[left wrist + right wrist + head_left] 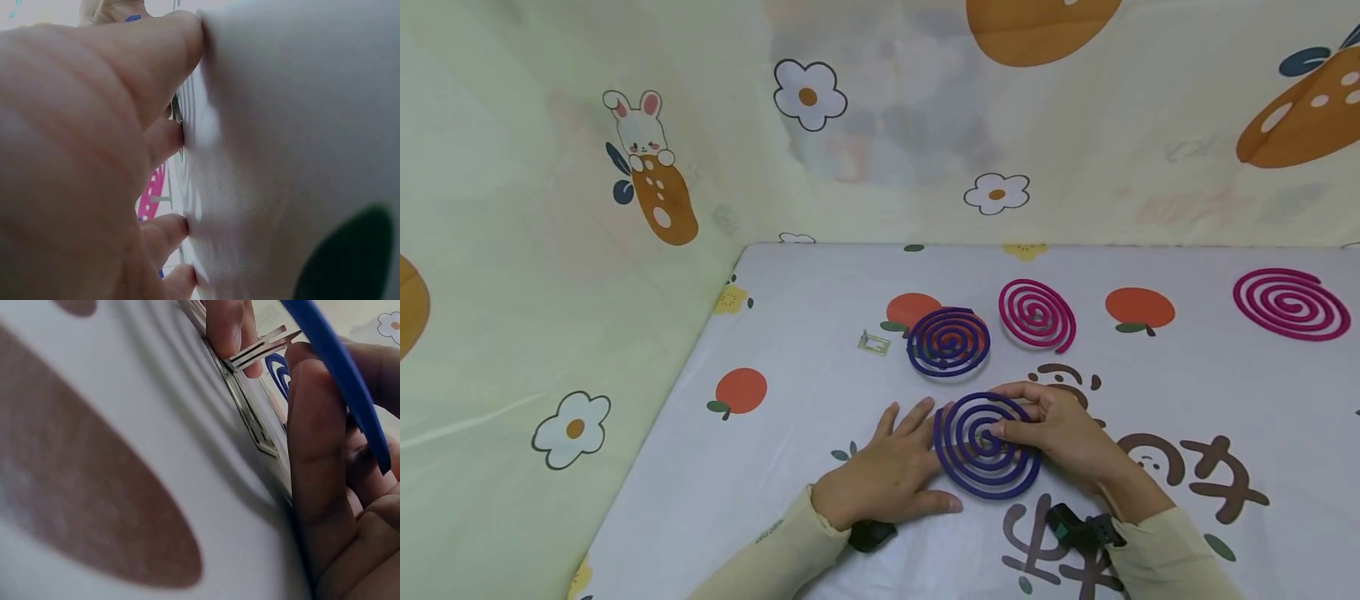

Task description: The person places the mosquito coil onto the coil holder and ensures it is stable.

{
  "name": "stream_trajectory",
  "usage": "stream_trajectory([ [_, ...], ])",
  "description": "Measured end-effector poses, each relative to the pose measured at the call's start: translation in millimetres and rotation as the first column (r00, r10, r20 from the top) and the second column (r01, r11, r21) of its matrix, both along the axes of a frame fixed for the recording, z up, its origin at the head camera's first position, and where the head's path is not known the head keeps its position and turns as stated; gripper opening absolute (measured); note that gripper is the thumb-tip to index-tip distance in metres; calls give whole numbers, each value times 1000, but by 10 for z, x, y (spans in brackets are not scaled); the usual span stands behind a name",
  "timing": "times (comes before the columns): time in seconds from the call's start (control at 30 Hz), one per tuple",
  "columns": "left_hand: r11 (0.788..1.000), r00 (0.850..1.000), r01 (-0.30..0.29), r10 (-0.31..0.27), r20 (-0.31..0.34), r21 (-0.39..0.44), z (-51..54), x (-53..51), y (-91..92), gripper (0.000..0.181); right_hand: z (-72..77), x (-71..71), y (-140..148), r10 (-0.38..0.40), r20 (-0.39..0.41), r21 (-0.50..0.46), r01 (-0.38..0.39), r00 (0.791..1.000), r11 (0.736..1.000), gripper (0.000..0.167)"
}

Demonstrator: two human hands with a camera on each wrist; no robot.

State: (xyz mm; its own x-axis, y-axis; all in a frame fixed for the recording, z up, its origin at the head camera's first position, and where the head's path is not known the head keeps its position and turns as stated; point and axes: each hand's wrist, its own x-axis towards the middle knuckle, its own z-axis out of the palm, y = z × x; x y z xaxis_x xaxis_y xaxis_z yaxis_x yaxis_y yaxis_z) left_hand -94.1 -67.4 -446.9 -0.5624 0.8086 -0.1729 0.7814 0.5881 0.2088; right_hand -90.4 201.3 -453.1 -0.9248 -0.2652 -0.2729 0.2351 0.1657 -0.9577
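Observation:
My right hand point(1067, 433) pinches a dark blue mosquito coil point(988, 493) near its centre, thumb on top and the other fingers around its far side. The coil is held tilted over the cloth. Beneath it, the right wrist view shows a thin metal coil stand point(265, 449) on the cloth, its forked prong sticking up. My left hand point(891, 475) rests palm down with spread fingers, some fingertips under the coil's left edge. In the left wrist view its fingers touch the cloth close to the stand; whether they press on it I cannot tell.
Behind the hands, another dark blue coil point(947, 373) and a pink coil point(1037, 342) appear raised above the cloth. A second metal stand point(874, 342) lies left of them. Another pink coil point(1292, 333) is at far right. A patterned sheet point(880, 150) hangs behind the table.

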Motion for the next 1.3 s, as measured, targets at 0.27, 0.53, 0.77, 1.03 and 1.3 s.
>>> stream_trajectory([
  [0.27, 1000, 1000, 1, -1, 15, 7, 7, -1, -5, 79, 6, 5, -17, -6, 4, 21, 6, 1000, 1000, 61],
  [0.53, 1000, 1000, 7, -7, 16, 14, -3, 3, 0, 83, 14, 1, -3, -7, -2, 7, 7, 1000, 1000, 59],
  [0.77, 1000, 1000, 5, -6, 28, 3, -1, 11, 16, 86, -7, 3, 4, -9, -16, -22, 9, 1000, 1000, 58],
  [1.03, 1000, 998, 18, -18, 61, 11, 17, 2, 39, 91, 18, -1, 13, -15, -3, 24, 15, 1000, 1000, 60],
  [1.3, 999, 996, 50, -51, 70, 20, -1, -54, 60, 93, -1, -2, 20, -26, -10, 0, 26, 1000, 1000, 60],
])
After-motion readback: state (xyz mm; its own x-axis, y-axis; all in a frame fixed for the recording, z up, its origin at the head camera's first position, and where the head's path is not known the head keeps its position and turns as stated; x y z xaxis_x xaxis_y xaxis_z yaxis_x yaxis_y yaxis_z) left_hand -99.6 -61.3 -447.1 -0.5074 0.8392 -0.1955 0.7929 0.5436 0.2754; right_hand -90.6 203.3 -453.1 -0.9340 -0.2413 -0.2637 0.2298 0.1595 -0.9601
